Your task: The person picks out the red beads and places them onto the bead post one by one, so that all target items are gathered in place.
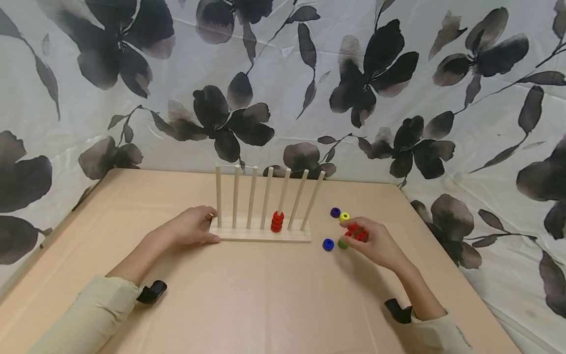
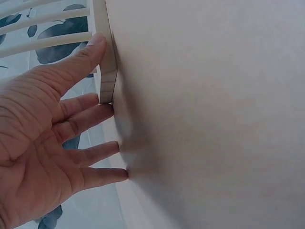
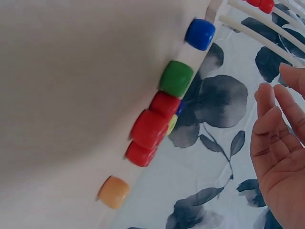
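Note:
A wooden peg rack (image 1: 265, 237) with several upright pegs stands at the middle of the table. Red beads (image 1: 276, 222) are stacked on one of its right-hand pegs. My left hand (image 1: 191, 227) holds the rack's left end, thumb (image 2: 97, 45) on the front edge and fingers behind. Over the loose beads hovers my right hand (image 1: 371, 242), fingers loosely bent and nothing visible between them. Beneath or near it lie red beads (image 3: 151, 128), a green bead (image 3: 176, 78) and a yellow bead (image 1: 344, 216). An orange bead (image 3: 114, 192) shows only in the right wrist view.
A blue bead (image 1: 328, 245) lies just right of the rack, and a dark blue bead (image 1: 335, 212) sits farther back. The light wooden table (image 1: 265, 300) ends against a floral cloth (image 1: 283, 88) hanging behind and at the sides.

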Demonstrator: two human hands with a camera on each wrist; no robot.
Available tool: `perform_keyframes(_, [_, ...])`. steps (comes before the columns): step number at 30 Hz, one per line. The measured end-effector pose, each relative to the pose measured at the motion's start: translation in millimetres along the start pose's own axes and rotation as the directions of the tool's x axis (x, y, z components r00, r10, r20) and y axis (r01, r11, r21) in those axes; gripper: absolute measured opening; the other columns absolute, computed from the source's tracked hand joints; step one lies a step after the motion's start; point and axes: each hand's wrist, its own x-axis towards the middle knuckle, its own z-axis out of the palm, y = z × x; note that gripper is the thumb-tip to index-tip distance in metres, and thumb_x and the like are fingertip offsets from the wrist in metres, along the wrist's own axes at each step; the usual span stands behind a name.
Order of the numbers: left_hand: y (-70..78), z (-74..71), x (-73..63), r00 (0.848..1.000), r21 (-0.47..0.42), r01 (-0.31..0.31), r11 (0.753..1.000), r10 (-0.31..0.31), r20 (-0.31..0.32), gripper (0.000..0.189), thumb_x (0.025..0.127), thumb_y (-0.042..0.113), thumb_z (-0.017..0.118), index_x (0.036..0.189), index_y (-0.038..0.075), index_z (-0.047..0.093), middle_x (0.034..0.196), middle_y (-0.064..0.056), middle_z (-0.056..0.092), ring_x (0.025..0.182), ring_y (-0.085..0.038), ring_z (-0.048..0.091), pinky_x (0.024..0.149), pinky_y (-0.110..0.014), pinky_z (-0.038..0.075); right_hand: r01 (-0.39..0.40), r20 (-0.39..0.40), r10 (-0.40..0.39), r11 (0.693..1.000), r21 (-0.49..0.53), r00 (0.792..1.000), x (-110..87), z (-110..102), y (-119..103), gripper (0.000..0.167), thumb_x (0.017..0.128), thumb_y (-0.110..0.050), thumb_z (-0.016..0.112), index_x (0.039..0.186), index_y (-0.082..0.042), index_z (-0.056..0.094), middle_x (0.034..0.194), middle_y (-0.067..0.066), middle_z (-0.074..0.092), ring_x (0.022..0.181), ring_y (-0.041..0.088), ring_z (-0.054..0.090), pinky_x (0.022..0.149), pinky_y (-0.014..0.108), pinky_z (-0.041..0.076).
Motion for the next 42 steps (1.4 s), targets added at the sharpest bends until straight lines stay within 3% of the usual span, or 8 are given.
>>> perform_keyframes(5, [-0.1, -0.1, 2.3, 1.000, -0.007, 0.012, 1.000, -0.012, 0.006, 0.068, 0.082, 0.035, 0.087, 0.127, -0.007, 0.058, 0.120, -0.028, 0.066, 0.118, -0.047, 0.059, 0.103, -0.060, 0.045, -0.002, 0.029, 0.002, 1.000, 0.001, 1.000, -3.0, 0.4, 10.5, 0.032, 0.087, -0.006, 0.082, 0.117, -0.008, 0.071, 0.106, 0.011, 0.072, 0.081, 0.016, 0.062, 0.068, 0.024, 0.055])
perform_keyframes(14, [0.8, -1.4, 2.4, 0.999, -0.011, 0.035, 0.999, -0.035, 0.010, 0.070, 0.081, 0.036, 0.088, 0.128, -0.007, 0.058, 0.122, -0.029, 0.065, 0.119, -0.048, 0.059, 0.104, -0.060, 0.045, 0.003, 0.038, -0.004, 1.000, 0.010, 0.999, -7.1, -0.3, 26.8, 0.032, 0.086, -0.004, 0.082, 0.116, -0.006, 0.072, 0.098, 0.010, 0.072, 0.076, 0.016, 0.061, 0.057, 0.025, 0.050])
perform_keyframes(21, [1.1, -0.3, 4.2, 1.000, -0.019, 0.025, 1.000, -0.025, 0.002, 0.067, 0.081, 0.035, 0.088, 0.126, -0.006, 0.059, 0.121, -0.027, 0.067, 0.118, -0.046, 0.060, 0.104, -0.058, 0.045, -0.022, 0.066, 0.021, 1.000, 0.016, 0.998, -5.5, -1.4, 37.6, 0.032, 0.085, 0.003, 0.080, 0.115, 0.000, 0.071, 0.103, 0.016, 0.072, 0.077, 0.017, 0.063, 0.058, 0.026, 0.051])
perform_keyframes(32, [1.9, -1.3, 2.3, 1.000, -0.022, 0.019, 1.000, -0.019, -0.002, 0.067, 0.081, 0.034, 0.088, 0.125, -0.006, 0.059, 0.120, -0.028, 0.068, 0.117, -0.045, 0.061, 0.103, -0.058, 0.046, -0.046, 0.106, 0.051, 0.997, -0.055, 0.993, 3.0, -3.5, 52.0, 0.031, 0.085, -0.002, 0.081, 0.114, 0.000, 0.072, 0.103, 0.013, 0.072, 0.077, 0.015, 0.060, 0.064, 0.023, 0.051])
perform_keyframes(42, [-0.2, -0.2, 1.7, 1.000, -0.018, 0.029, 0.999, -0.029, 0.002, 0.069, 0.081, 0.034, 0.088, 0.127, -0.007, 0.058, 0.120, -0.027, 0.067, 0.117, -0.046, 0.061, 0.103, -0.058, 0.046, -0.107, 0.177, 0.115, 0.993, -0.055, 0.977, 11.4, -2.6, 57.0, 0.031, 0.086, -0.002, 0.079, 0.115, 0.002, 0.070, 0.093, 0.010, 0.067, 0.073, 0.017, 0.055, 0.057, 0.023, 0.045])
